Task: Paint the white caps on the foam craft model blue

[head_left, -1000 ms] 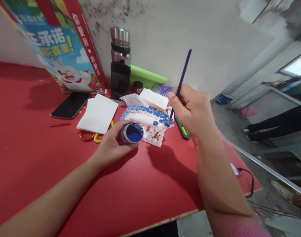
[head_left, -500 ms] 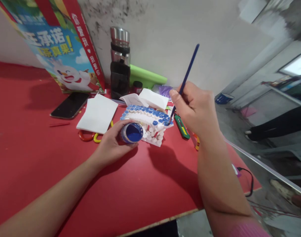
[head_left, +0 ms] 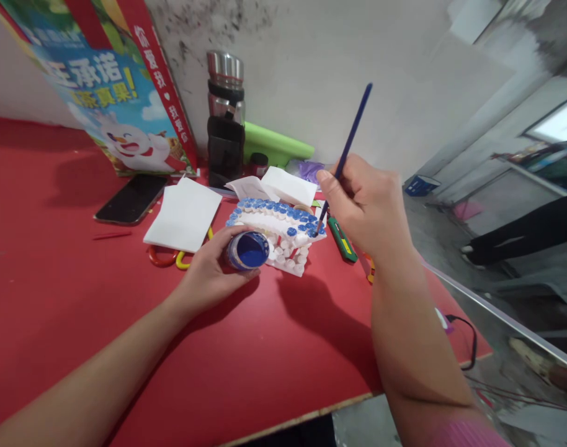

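Observation:
A small white craft model [head_left: 260,221] stands on the red table, its upper part covered with rounded pieces, many of them painted blue. Lower down, its pieces [head_left: 290,259] are white. My left hand [head_left: 213,264] is wrapped around an open jar of blue paint [head_left: 252,251], tilted towards me in front of the model. A dark blue paintbrush [head_left: 353,133] is pinched in my right hand [head_left: 365,202]. Its bristles touch the right end of the model's blue rows. The jar hides part of the model's lower left.
Left of the model lie white paper sheets [head_left: 183,214], scissors [head_left: 162,256] and a phone [head_left: 131,198]. A bottle [head_left: 226,118] and a printed bag [head_left: 125,93] stand by the wall. A green utility knife [head_left: 342,239] lies right. Beyond the table, a person's legs [head_left: 525,230] show.
The brush and my right hand have shifted very slightly to the left, with the tip still on the model's right end. My left hand and the jar look unchanged.

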A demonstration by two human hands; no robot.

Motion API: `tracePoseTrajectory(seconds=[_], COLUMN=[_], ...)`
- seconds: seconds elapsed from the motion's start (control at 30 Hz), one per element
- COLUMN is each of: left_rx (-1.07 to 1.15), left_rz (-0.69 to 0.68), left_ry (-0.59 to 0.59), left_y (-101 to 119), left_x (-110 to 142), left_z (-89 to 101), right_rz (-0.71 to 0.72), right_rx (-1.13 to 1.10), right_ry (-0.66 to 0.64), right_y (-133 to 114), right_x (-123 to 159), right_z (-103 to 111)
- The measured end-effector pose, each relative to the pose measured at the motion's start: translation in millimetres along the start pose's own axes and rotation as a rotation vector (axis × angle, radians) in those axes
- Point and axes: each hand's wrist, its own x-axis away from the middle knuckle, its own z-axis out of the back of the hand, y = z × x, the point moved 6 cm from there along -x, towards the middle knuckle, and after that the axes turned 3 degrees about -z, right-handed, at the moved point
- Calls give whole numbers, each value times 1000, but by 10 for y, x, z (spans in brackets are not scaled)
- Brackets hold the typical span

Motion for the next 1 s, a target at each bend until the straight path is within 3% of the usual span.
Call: tracePoseTrajectory(seconds=[0.2, 0.33, 0.47, 0.57, 0.77, 0.93, 1.0], left_rx=[24, 22, 21, 19, -8, -31, -36], left_rz=[16, 16, 11, 6, 49, 56, 59], left_ry=[-4, -23, -12, -3, 17, 11, 18], left_y=[21, 19, 6, -4, -30, -31, -39], left_x=[-13, -23, -22, -23, -28, -32, -34], left_z=[-9, -13, 1, 15, 44, 48, 53], right_rz=[-80, -192, -320, -399, -536, -486, -454], right_rx=[-57, -189, -478, -616, -782, -636, -594], right_ry=[44, 292, 512, 499, 283, 411, 405], right_y=[-105, -49, 246, 458, 623, 634, 595], right_x=[47, 174, 375, 507, 671, 733, 755], right_z=[31, 277, 427, 397, 311, 405, 369])
